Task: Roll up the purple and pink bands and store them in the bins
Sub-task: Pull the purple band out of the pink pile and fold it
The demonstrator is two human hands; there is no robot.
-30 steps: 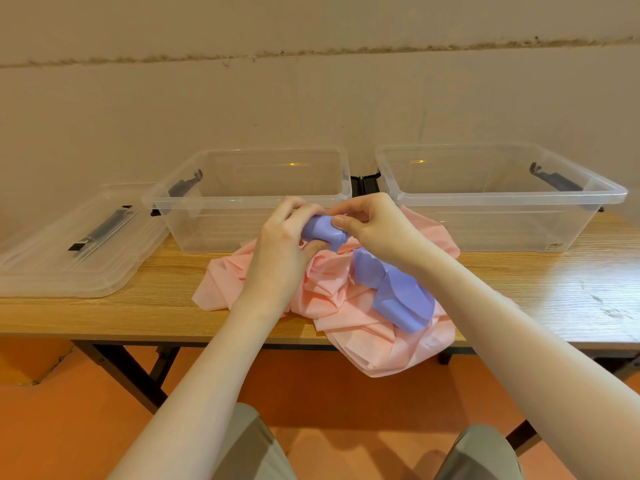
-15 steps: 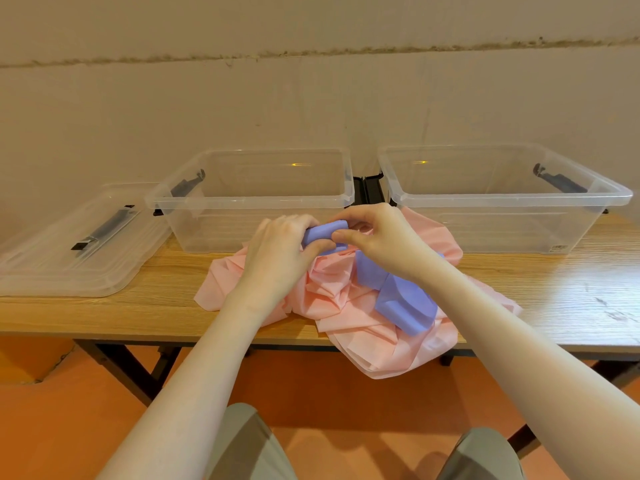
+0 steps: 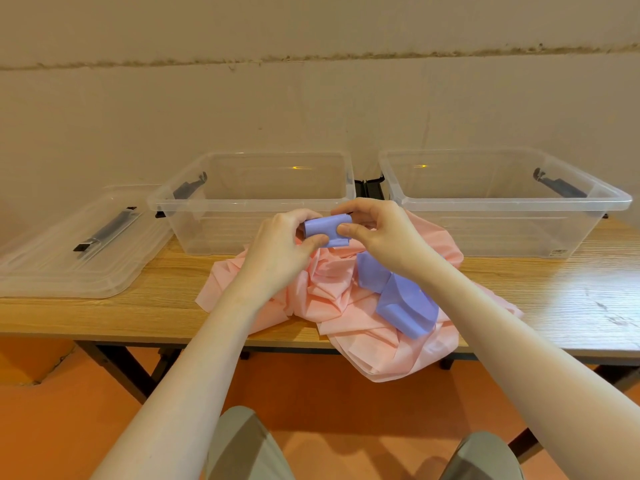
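Both hands held the rolled end of the purple band [image 3: 327,230] above the table [image 3: 554,299]: the left hand [image 3: 277,251] pinched its left side and the right hand [image 3: 384,233] its right, fingers curled around it. The band's loose, flat tail trailed down under the right wrist onto the crumpled pink band [image 3: 332,299], heaped at the table's front edge before two clear bins [image 3: 256,202] [image 3: 502,206].

Both hands have lifted the rolled end of the purple band [image 3: 327,230] a little higher above the pink band [image 3: 332,299]. The roll now shows wider between the left hand [image 3: 280,251] and the right hand [image 3: 379,233], and the loose tail has become shorter.
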